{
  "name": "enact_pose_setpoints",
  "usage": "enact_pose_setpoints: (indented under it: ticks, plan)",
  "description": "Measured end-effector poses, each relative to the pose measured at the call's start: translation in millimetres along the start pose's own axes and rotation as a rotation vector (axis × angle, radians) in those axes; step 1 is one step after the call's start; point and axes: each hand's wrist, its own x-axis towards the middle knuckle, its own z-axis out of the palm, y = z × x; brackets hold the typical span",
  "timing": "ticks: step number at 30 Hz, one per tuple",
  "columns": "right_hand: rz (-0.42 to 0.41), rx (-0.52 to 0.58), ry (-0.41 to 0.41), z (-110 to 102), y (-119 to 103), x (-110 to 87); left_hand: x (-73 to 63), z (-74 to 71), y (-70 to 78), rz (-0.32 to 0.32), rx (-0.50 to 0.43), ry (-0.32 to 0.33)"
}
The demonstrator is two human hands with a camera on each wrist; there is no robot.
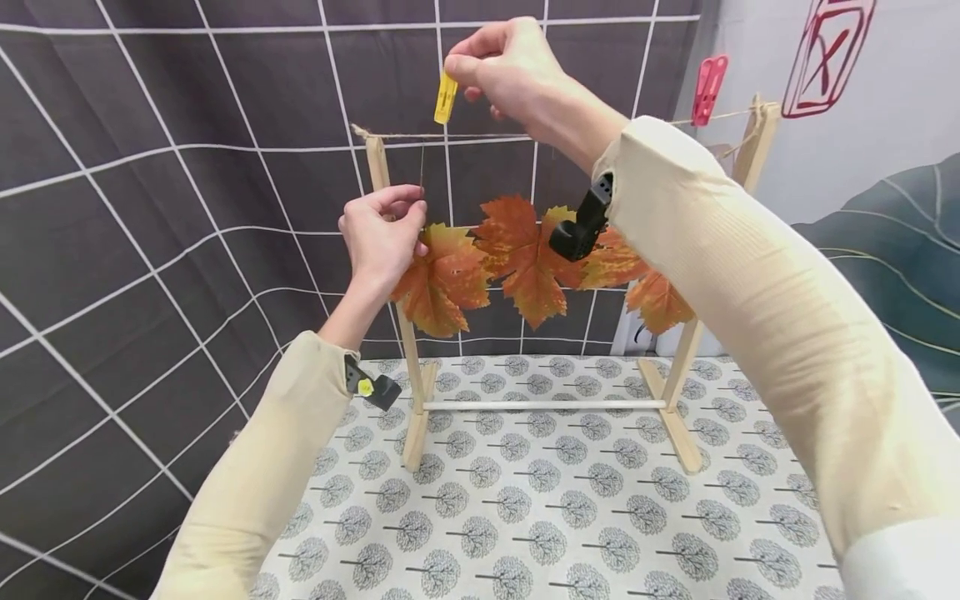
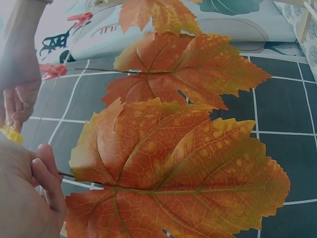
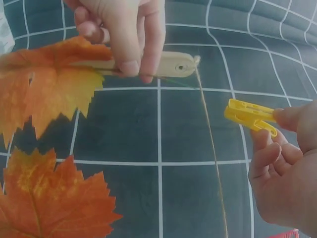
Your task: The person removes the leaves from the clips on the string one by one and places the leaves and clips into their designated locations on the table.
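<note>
My left hand [image 1: 384, 233] pinches the thin stem of an orange and yellow maple leaf [image 1: 442, 279] between thumb and fingers. The stem's tip reaches up close to the twine [image 1: 480, 136], near the left post. In the left wrist view this leaf [image 2: 178, 173] lies large in front, its stem running into the fingers. My right hand [image 1: 510, 67] holds a yellow clothespin [image 1: 446, 98] above the twine by one end. The right wrist view shows the clothespin [image 3: 250, 116] pinched between thumb and fingertips, apart from the twine [image 3: 210, 129].
A wooden stand [image 1: 408, 358] carries the twine between two posts. More maple leaves [image 1: 528, 258] hang to the right, partly behind my right arm. A pink clothespin [image 1: 708, 90] sits on the twine near the right post [image 1: 753, 150]. Below lies a tree-patterned cloth [image 1: 480, 517].
</note>
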Motion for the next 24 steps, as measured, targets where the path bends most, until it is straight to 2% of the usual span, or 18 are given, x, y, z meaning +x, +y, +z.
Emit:
enact_pose_setpoints:
  ticks: [13, 24]
  plan:
    - [0.018, 0.079, -0.055, -10.8, 6.5, -15.2, -14.7, -12.7, -5.5, 0.004, 0.020, -0.029]
    - [-0.012, 0.117, -0.077, -19.8, 6.3, -31.2, -24.8, -22.4, -9.1, 0.028, 0.039, -0.041]
